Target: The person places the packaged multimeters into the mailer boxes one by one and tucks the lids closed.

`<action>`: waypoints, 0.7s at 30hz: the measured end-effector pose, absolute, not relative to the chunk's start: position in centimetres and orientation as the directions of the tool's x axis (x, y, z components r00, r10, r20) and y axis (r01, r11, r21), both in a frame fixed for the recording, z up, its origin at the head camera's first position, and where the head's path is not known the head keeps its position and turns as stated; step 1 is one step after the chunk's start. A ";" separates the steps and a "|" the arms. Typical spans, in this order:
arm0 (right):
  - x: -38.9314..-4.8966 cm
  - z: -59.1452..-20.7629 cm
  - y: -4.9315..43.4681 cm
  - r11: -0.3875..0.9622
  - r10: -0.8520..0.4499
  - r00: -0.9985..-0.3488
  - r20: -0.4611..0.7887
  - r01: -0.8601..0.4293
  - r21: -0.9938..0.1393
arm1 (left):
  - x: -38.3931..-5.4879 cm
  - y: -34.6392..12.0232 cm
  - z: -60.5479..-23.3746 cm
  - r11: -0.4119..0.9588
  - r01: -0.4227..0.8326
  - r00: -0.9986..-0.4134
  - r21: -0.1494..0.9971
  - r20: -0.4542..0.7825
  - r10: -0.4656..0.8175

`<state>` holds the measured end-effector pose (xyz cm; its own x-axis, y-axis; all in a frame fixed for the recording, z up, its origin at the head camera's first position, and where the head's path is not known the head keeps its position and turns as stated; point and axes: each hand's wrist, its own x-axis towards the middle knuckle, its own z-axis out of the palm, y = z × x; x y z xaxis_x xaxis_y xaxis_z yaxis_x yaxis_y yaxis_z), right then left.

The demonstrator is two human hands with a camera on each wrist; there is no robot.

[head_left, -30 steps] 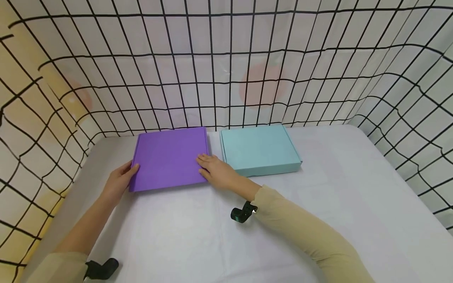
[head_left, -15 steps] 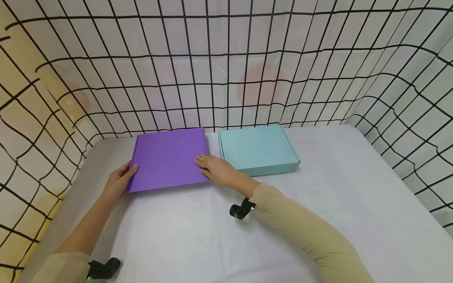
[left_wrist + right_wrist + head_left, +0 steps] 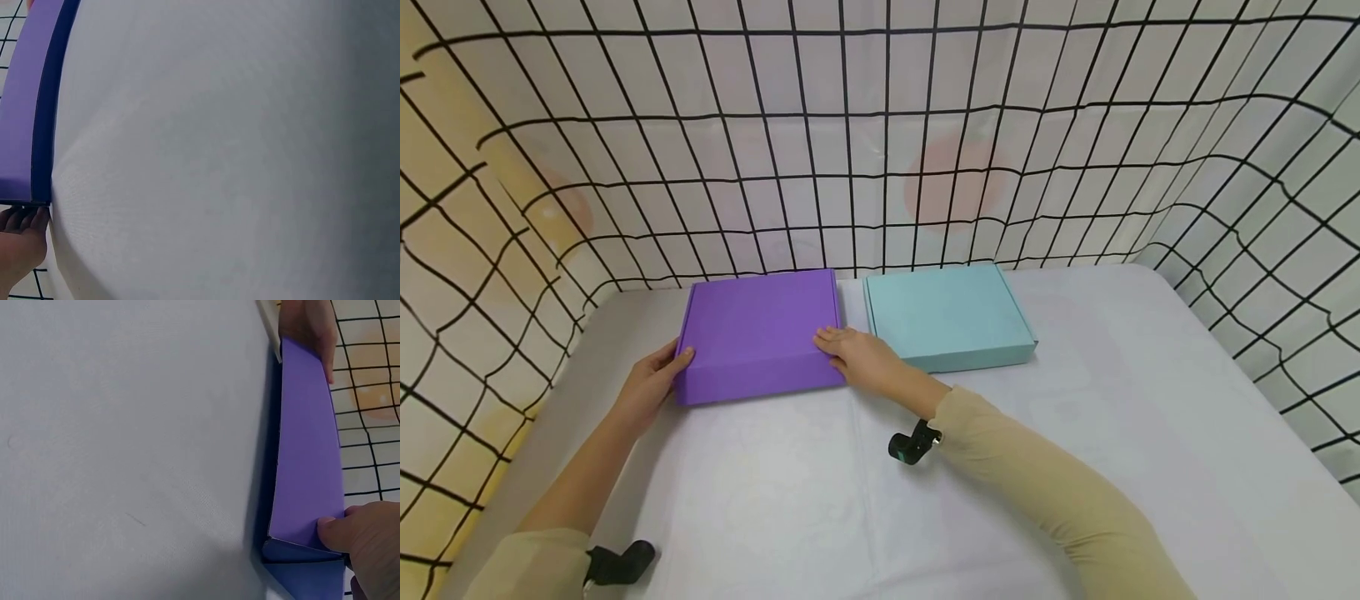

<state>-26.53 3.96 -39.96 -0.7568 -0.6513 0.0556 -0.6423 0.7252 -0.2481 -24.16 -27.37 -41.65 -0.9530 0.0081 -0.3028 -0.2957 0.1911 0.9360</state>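
A flat purple cardboard box (image 3: pixel 752 321) lies at the far left of the table, lid down over its top. Its front flap (image 3: pixel 306 450) slopes down over the front side, and in the right wrist view a dark blue strip shows along its lower edge. My left hand (image 3: pixel 643 385) grips the box's left side, thumb at the top edge and fingers against the side. Over the right edge lies my right hand (image 3: pixel 865 360), fingers straight on the lid; its thumb (image 3: pixel 334 532) presses the flap near the right corner.
A closed light teal box (image 3: pixel 951 312) lies just right of the purple one, behind my right hand. Black wire grid panels (image 3: pixel 887 142) rise behind the table and on both sides. White cloth (image 3: pixel 775 500) covers the table.
The purple box's front flap has swung down from nearly level with the lid to cover the front side. Both hands have stayed almost in place.
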 end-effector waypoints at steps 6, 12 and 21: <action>-26.8 -40.0 4.1 0.719 -0.653 -0.752 0.092 -0.653 -0.238 | -24.1 -27.3 -41.5 0.193 -0.294 -0.953 0.936 -0.301 0.011; -27.0 -39.5 4.2 0.716 -0.669 -0.740 0.071 -0.666 -0.209 | -24.2 -27.3 -41.6 0.175 -0.292 -0.955 0.940 -0.298 0.009; -26.9 -40.0 4.1 0.722 -0.676 -0.730 0.100 -0.683 -0.112 | -24.3 -27.4 -41.7 0.123 -0.317 -0.948 0.940 -0.320 0.001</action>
